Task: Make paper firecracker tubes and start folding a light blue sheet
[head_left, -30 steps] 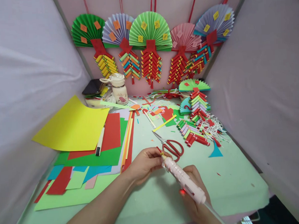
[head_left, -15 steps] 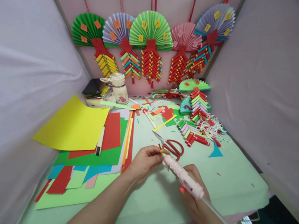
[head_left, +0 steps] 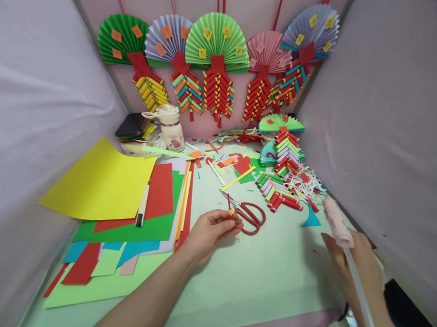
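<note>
Clock bearings are taken from the left hand (head_left: 216, 227), with the far wall at 12. Finding: the right hand (head_left: 363, 265) has drawn the pale pink, stick-shaped glue gun (head_left: 338, 223) away from the left hand's workpiece, out to between 3 and 4 o'clock; half a second ago its nozzle was at the piece. The translucent rod (head_left: 358, 283) trails from its rear.

Left hand: stationary, thumb and fingers closed in a pinch on a small red paper piece with a yellow band (head_left: 231, 212), a thin red strip upright at its top. Right hand: curled around the glue gun; finger closure partly hidden.

Assessment: the workpiece is now clear of the nozzle, so gluing there appears paused or finished; whether glue was deposited cannot be determined. Red-handled metal scissors (head_left: 250, 218) lie just beside at 3 o'clock; banded rolled-paper tubes (head_left: 280, 192) at 2.
</note>
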Tool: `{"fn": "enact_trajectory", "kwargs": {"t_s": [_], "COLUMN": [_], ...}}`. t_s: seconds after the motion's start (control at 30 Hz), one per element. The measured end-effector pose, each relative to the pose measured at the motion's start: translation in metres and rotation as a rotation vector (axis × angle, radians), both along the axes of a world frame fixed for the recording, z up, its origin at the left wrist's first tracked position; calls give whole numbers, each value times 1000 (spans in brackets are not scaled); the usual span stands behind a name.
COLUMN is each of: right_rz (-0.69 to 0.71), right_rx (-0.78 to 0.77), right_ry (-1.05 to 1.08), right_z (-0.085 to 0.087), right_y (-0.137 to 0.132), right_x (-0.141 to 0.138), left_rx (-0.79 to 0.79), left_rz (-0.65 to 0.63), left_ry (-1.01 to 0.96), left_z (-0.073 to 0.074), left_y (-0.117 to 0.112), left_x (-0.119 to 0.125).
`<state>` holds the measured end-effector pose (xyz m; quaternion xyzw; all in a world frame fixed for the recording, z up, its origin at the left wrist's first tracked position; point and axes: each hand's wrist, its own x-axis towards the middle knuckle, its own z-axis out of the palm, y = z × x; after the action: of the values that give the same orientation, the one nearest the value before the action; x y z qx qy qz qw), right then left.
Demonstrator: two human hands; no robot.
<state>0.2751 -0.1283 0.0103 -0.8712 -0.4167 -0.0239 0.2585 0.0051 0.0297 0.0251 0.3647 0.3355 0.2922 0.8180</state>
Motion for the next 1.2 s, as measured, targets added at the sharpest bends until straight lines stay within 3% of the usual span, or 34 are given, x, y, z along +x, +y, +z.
{"fn": "enact_trajectory", "kwargs": {"t_s": [0.07, 0.17, 0.27, 0.33, 0.4, 0.47, 0.57, 0.67, 0.8, 1.07, 1.2], "right_rz": [-112, -156, -157, -209, -286, -296, 69, 430, 497, 462, 462], "right_rx": [-135, -253, -334, -368, -337, -166, 232, 368, 382, 412, 436], "right_ry": [-30, -75, -147, -207, -250, -256, -31, 204, 359, 445, 514], "right_z": [-8, -25, -36, -33, -20, -1, 26, 40, 41, 35, 34], "right_y": [-5, -10, -11, -11, -7, 2, 29, 63, 96, 107, 106], "right_x": [31, 59, 68, 66, 55, 34, -18, -79, -130, -137, -137], "left_rx": [-23, -62, -85, -79, -49, 4, 89, 164, 267, 511, 465], "left_rz": [-3, -7, 3, 15, 27, 49, 106, 148, 174, 143, 123], "left_ry": [-7, -16, -14, -10, 3, 33, 110, 176, 220, 293, 238], "left_z": [0, -1, -1, -1, -1, 0, 2, 3, 6, 6, 4], "left_y": [0, 0, 1, 1, 1, 0, -2, -4, -4, -6, -6], "left_x": [0, 0, -2, -3, -2, 0, 4, 6, 5, 5, 5]}}
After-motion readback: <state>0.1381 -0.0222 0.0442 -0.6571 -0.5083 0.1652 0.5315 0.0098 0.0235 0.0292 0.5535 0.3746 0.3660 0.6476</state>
